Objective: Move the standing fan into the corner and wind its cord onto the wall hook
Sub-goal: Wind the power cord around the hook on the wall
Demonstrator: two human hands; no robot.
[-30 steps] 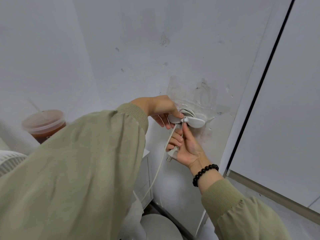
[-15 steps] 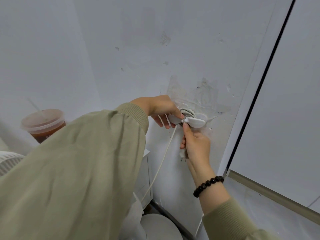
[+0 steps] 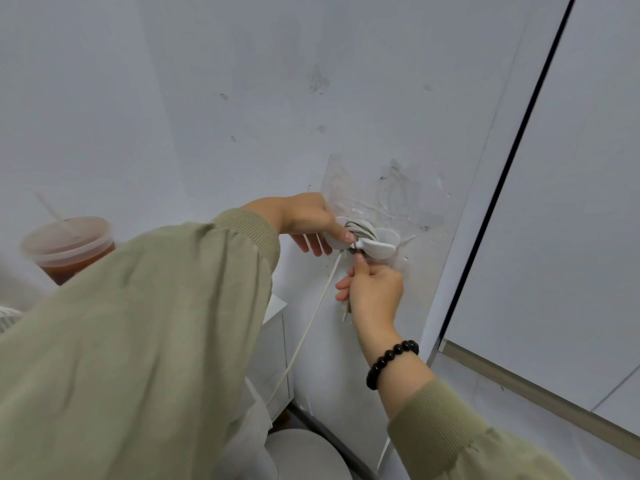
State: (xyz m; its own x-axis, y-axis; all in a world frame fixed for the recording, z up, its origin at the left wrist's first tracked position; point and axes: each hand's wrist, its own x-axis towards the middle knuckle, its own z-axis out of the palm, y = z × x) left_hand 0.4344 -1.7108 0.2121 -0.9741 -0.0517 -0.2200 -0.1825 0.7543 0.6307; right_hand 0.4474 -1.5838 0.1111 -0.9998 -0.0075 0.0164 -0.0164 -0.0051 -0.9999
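Note:
A white wall hook [image 3: 375, 249] sticks to the wall on a clear adhesive patch, with several turns of white cord [image 3: 360, 230] wound around it. My left hand [image 3: 304, 223] pinches the hook's left wing and the coil. Just below the hook, my right hand [image 3: 374, 292] is closed around the plug end of the cord, its thumb pressed up against the hook. A loose stretch of cord [image 3: 308, 330] runs down and left toward the fan. Only the fan's round white base [image 3: 304, 455] and a sliver of grille [image 3: 7, 317] show.
A plastic cup of brown drink with a straw [image 3: 67, 247] stands at the left on a ledge. A white cabinet [image 3: 273, 344] sits below the hook. A door frame with a dark seam [image 3: 512, 168] runs along the right.
My right hand turned from palm-up to back-up and rose closer to the hook, still around the plug end. My left hand stayed on the hook.

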